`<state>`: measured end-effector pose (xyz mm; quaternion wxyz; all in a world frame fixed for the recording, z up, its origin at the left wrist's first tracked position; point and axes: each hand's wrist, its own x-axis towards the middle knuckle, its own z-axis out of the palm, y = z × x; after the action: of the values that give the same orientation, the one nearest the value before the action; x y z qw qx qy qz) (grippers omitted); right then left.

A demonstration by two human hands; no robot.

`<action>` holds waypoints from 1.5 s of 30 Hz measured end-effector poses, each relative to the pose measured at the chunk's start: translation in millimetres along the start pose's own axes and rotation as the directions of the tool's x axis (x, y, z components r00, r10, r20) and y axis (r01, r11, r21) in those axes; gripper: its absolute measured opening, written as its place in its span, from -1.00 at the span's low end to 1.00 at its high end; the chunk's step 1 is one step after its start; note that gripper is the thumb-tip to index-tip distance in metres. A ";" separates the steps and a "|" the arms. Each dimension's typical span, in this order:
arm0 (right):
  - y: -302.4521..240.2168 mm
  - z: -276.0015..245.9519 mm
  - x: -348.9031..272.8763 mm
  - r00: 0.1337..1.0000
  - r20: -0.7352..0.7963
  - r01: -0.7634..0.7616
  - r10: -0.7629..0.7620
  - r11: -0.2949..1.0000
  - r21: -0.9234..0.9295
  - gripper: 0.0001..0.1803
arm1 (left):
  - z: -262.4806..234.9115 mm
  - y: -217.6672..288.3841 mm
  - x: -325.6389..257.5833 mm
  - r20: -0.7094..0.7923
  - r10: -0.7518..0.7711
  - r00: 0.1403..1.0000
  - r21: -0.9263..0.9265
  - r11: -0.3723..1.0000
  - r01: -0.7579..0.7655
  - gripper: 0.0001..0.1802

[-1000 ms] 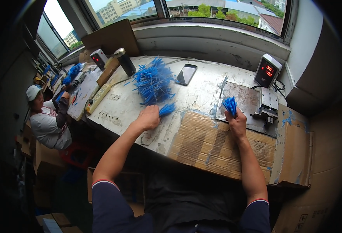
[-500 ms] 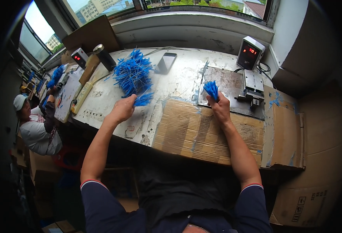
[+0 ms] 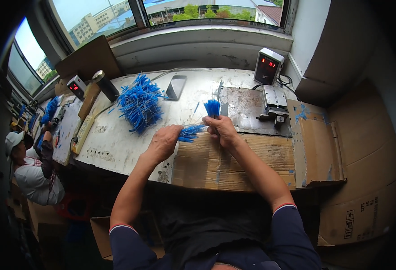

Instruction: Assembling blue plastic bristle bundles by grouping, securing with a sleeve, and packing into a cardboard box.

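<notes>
My left hand point(image 3: 165, 141) is closed on a small bunch of blue-ended wires point(image 3: 190, 133), which lies sideways and points toward my other hand. Upright in my right hand point(image 3: 223, 130) is a tighter bundle of blue-tipped wires point(image 3: 212, 108), gripped by thumb and fingers below its blue ends. The two hands are close together, over the far edge of a flat cardboard sheet point(image 3: 234, 159). Beyond my left hand, a large tangled pile of the same blue-ended wires point(image 3: 140, 105) rests on the worn white table point(image 3: 117, 150).
Right of the hands, a small metal press-like device point(image 3: 274, 103) stands on a metal plate point(image 3: 240, 105), with a red-digit display box point(image 3: 268, 66) behind. A phone point(image 3: 176, 87), a dark flask point(image 3: 106, 85) and a power strip point(image 3: 82, 134) lie around the pile. A co-worker point(image 3: 36, 166) works at left.
My left hand has come away from the pile, moving right with its small bunch. My right hand has moved left with its bundle, so the hands are nearly together. The view has shifted.
</notes>
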<state>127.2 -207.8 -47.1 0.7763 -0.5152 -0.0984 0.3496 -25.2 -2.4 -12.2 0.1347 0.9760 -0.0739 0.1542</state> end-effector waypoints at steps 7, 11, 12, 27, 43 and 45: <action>-5.5 -8.9 10.5 0.983 0.182 0.012 -0.023 0.998 0.060 -0.65 | 13.6 20.3 33.4 0.115 0.184 0.976 0.049 0.980 -0.191 -0.68; -12.7 -8.4 4.1 0.977 0.199 0.069 -0.077 0.997 0.047 -0.68 | 19.7 19.7 39.7 0.124 0.201 0.972 0.098 0.972 -0.214 -0.69; -13.2 -8.7 2.8 0.972 0.207 0.099 -0.111 0.993 0.068 -0.68 | 21.5 19.9 40.5 0.134 0.205 0.969 0.117 0.968 -0.221 -0.71; -21.0 -16.5 -12.5 0.937 0.292 0.130 -0.192 0.967 0.220 -0.68 | 22.3 31.0 56.4 0.316 0.168 0.934 0.126 0.968 -0.217 -0.65; -21.8 -59.9 24.7 0.595 -0.238 0.693 -0.768 0.640 -0.334 -0.95 | 33.2 17.9 53.5 0.015 -0.162 0.987 -0.275 0.948 0.160 -0.70; -7.2 -60.5 25.5 0.776 -0.224 0.475 -0.590 0.780 -0.406 -0.95 | 38.8 14.7 69.4 0.052 -0.299 0.953 -0.564 0.778 0.275 -0.76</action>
<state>180.1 -237.2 -73.3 0.7521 -0.6385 -0.1634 -0.0036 48.4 -34.7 -21.9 0.4410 0.8883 0.0360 0.1228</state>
